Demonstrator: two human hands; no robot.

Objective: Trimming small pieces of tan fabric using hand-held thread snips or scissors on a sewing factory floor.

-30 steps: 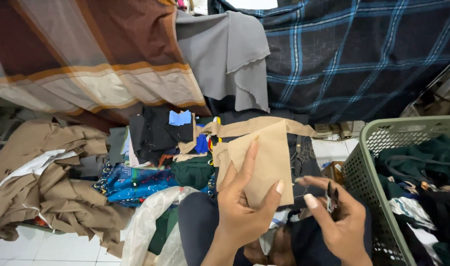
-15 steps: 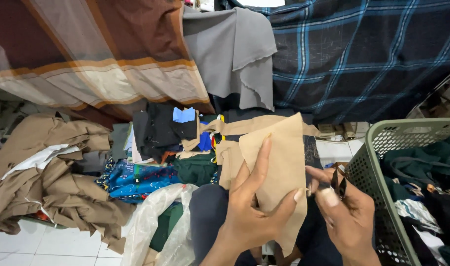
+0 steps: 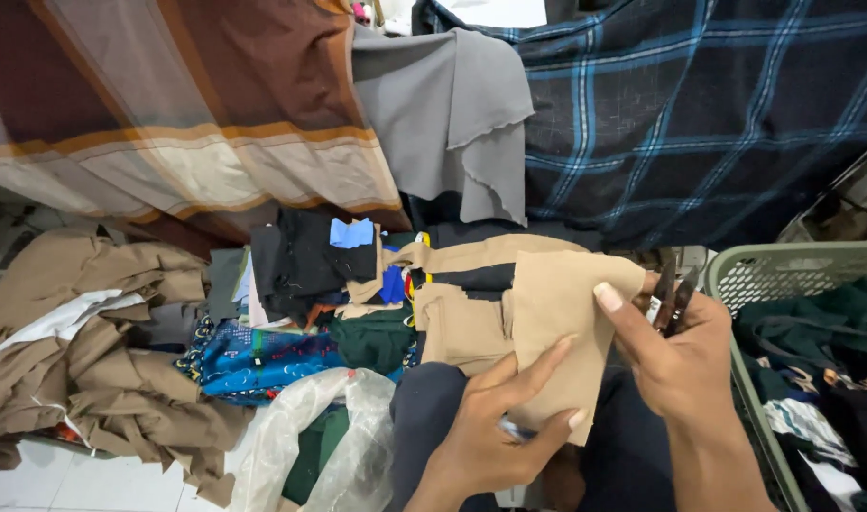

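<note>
While the plaid blanket [image 3: 699, 123] hangs beyond both hands, a green basket [image 3: 784, 270] sits just right of them; the left hand [image 3: 495, 431] pinches a tan cloth piece [image 3: 562, 327], the right hand [image 3: 680, 356] grips scissors [image 3: 669, 296] (blades barely visible).

A left hand [image 3: 495, 431] grips a tan fabric piece [image 3: 559, 332] from below while the right hand [image 3: 680, 356], holding small scissors [image 3: 669, 296], pinches its upper edge. Around them lie a heap of tan cloth [image 3: 83, 360], blue patterned fabric [image 3: 253, 356], a clear plastic bag [image 3: 329, 436] and a green laundry basket [image 3: 784, 270] filled with dark clothes. A plaid cloth [image 3: 699, 114] hangs behind.
</note>
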